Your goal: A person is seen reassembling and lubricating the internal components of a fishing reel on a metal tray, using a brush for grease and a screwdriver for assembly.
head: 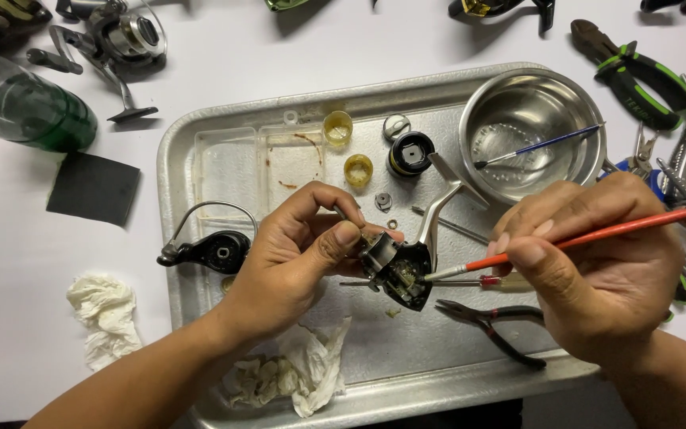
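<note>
My left hand [295,254] grips an opened black fishing reel body [400,270] with a silver stem, held over a metal tray [200,143]. My right hand [597,262] holds a thin orange-handled brush [597,233]; its tip touches the inside of the reel body. A black rotor with a wire bail [204,250] lies on the tray left of my left hand. Small parts, two yellow caps [338,127] and a black spool [409,152] sit at the tray's far side.
A steel bowl [565,103] holds a blue brush. Black needle-nose pliers [494,322] lie under my right hand. Crumpled tissues [299,373] sit at the tray's front and on the white table. Green-handled pliers [637,71], another reel [113,44] and a green bottle [33,111] surround the tray.
</note>
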